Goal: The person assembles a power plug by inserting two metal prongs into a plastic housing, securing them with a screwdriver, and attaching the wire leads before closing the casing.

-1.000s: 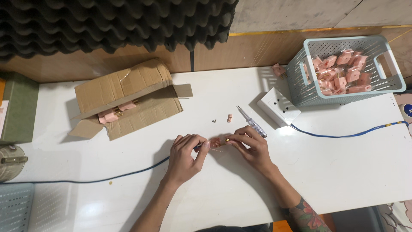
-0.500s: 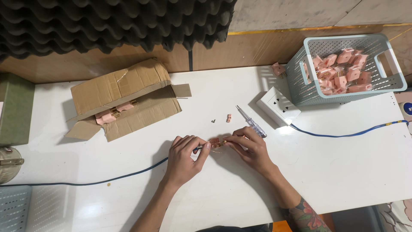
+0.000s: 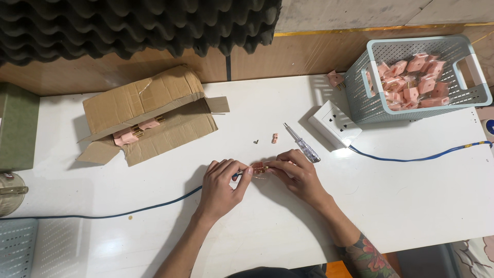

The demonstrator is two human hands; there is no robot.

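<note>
The table (image 3: 411,206) is a smooth, glossy white surface that mirrors the light. At about ten o'clock lies a cardboard box (image 3: 149,113) of matt brown corrugated paper, creased, with pink plastic plugs (image 3: 136,131) inside. At two o'clock a pale blue-grey perforated plastic basket (image 3: 476,85) holds more of the same pink plastic pieces. The socket block (image 3: 334,123) looks like smooth white plastic, its cable (image 3: 411,157) blue-sheathed. The screwdriver (image 3: 303,145) has a clear plastic handle. At twelve o'clock hangs dark, matt, ridged foam (image 3: 139,25) over a wooden board (image 3: 298,54).
</note>
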